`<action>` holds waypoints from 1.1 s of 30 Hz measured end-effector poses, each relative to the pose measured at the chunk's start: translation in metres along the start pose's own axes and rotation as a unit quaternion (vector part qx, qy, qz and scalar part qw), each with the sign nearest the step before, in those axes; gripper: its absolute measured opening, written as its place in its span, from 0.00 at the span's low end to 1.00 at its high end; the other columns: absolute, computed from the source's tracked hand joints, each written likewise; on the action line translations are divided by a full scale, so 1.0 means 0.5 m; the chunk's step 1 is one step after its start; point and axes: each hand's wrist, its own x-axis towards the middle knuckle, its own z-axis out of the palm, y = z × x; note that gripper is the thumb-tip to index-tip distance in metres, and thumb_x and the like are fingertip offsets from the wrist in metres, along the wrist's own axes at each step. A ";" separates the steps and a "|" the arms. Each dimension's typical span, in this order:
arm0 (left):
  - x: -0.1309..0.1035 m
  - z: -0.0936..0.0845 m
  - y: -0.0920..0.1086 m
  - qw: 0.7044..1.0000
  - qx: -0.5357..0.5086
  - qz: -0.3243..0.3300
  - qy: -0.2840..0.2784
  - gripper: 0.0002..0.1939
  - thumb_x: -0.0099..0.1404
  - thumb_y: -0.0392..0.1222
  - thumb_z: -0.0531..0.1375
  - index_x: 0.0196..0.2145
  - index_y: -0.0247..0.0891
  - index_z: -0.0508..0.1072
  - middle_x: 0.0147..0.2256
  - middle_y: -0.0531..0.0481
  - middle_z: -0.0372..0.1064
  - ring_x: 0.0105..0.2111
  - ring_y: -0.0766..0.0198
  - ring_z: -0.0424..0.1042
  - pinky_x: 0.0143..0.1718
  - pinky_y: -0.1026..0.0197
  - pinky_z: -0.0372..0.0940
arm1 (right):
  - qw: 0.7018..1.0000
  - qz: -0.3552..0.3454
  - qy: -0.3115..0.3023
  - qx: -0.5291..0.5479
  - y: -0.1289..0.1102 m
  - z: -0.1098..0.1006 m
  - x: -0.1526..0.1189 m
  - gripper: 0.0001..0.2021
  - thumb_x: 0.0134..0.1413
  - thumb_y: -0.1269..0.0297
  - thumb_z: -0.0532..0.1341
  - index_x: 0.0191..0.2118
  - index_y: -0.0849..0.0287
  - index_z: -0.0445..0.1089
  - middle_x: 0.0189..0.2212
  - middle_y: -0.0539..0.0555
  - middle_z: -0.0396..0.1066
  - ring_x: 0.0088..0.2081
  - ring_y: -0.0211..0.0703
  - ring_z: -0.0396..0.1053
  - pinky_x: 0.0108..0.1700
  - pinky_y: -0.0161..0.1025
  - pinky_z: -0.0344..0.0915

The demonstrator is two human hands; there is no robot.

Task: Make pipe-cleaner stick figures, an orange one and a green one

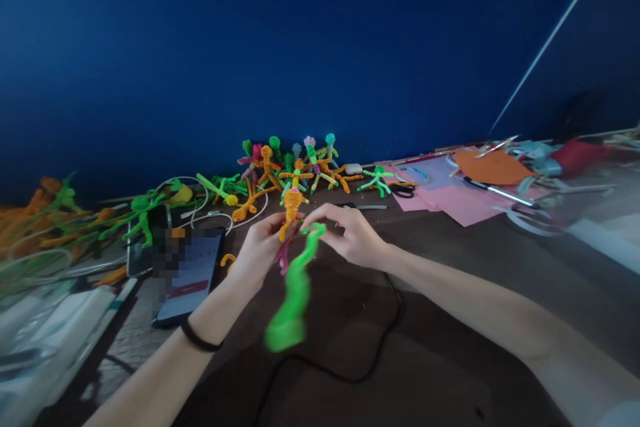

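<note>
An orange pipe-cleaner figure (292, 209) with a pink lower part (283, 257) is upright in my left hand (259, 245), whose fingers are closed round it. My right hand (351, 233) is beside it on the right, thumb and forefinger pinching the upper end of a bright green pipe-cleaner piece (297, 287). The green piece hangs down towards me, its thick lower end blurred. Both hands are close together above the dark table (340, 320). Where the orange figure meets my left fingertips is partly hidden.
Several pipe-cleaner figures (267, 163) stand along the blue wall (310, 40). A phone (187, 277) lies left. Scissors (404, 190), pink paper (463, 200) and a pen (505, 193) are right. A black cable (350, 380) curves across the front.
</note>
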 end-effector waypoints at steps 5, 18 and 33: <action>0.005 -0.002 -0.011 0.998 0.035 0.050 0.005 0.14 0.48 0.41 0.63 0.33 0.34 0.73 0.28 0.50 0.70 0.23 0.71 0.66 0.24 0.70 0.61 | 0.969 0.145 0.029 0.196 0.003 0.001 0.006 0.05 0.52 0.63 0.56 0.32 0.59 0.64 0.28 0.50 0.68 0.33 0.38 0.68 0.39 0.39 0.65; -0.010 0.015 -0.002 0.996 -0.053 -0.014 -0.066 0.11 0.46 0.37 0.64 0.30 0.34 0.71 0.28 0.51 0.70 0.25 0.69 0.70 0.31 0.67 0.65 | 0.846 0.281 0.092 0.443 0.031 0.001 0.017 0.07 0.45 0.66 0.59 0.29 0.61 0.60 0.20 0.46 0.67 0.18 0.31 0.65 0.23 0.31 0.61; -0.006 0.018 -0.006 0.993 -0.105 0.023 -0.045 0.17 0.42 0.34 0.66 0.31 0.34 0.67 0.28 0.53 0.69 0.25 0.70 0.69 0.26 0.70 0.65 | 0.872 0.366 0.080 0.316 0.058 0.020 0.006 0.12 0.43 0.61 0.61 0.25 0.60 0.57 0.16 0.43 0.58 0.14 0.28 0.55 0.16 0.29 0.49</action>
